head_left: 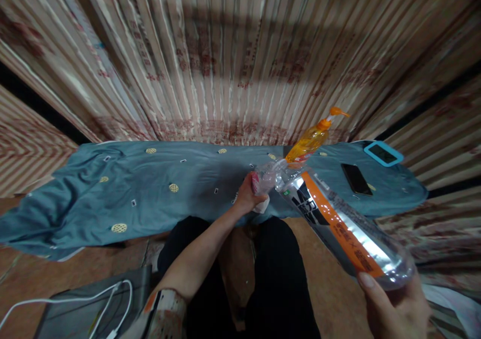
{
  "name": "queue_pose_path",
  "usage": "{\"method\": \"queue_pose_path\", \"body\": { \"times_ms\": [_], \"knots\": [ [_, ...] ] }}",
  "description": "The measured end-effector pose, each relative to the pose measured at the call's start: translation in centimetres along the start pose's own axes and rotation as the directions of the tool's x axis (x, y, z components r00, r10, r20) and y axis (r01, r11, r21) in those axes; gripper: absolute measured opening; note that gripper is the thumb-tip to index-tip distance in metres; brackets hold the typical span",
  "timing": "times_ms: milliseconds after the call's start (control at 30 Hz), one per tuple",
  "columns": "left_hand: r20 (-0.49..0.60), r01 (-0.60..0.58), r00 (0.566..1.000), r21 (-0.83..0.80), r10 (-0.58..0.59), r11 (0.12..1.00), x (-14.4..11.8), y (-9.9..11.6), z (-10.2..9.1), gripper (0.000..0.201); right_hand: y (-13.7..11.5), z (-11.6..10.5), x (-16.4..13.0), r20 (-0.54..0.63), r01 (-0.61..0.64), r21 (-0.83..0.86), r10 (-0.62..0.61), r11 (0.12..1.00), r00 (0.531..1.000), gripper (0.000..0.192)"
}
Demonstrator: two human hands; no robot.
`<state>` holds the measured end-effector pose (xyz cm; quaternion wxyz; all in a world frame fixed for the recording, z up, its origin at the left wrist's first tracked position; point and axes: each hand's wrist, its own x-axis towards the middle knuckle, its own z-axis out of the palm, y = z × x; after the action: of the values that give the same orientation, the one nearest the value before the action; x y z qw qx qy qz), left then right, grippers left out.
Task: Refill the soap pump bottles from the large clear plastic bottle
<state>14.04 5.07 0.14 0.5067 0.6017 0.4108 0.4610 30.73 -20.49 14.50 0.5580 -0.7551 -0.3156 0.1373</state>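
My right hand grips the base of a large clear plastic bottle with an orange, silver and black label. The bottle is tilted, its neck low and pointing up-left toward my left hand. That hand is closed around a small clear plastic bottle with a pink patch near my fingers. The two bottle mouths meet or nearly meet; whether they touch I cannot tell. Something white shows just under my left fingers. Behind the mouths stands a pump bottle of yellow-orange liquid with an orange pump.
A blue-grey patterned cloth covers the narrow table. A black phone and a blue-framed device lie at its right end. Striped curtains hang close behind. White cables cross a dark surface at lower left.
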Motion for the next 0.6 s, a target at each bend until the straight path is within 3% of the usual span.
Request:
{"method": "queue_pose_path", "body": {
  "times_ms": [333, 600],
  "knots": [
    [0.013, 0.045, 0.999, -0.045, -0.045, 0.998, -0.2, 0.8, -0.1, 0.083, 2.5, -0.9, 1.3, -0.014, 0.048, 0.029, -0.047, 0.998, 0.999, 0.126],
    [0.02, 0.03, 0.999, -0.048, -0.029, 0.998, 0.0, 0.4, -0.1, 0.083, 1.2, -0.4, 0.7, -0.021, -0.006, 0.025, 0.006, 1.0, 1.0, 0.124]
  ]
}}
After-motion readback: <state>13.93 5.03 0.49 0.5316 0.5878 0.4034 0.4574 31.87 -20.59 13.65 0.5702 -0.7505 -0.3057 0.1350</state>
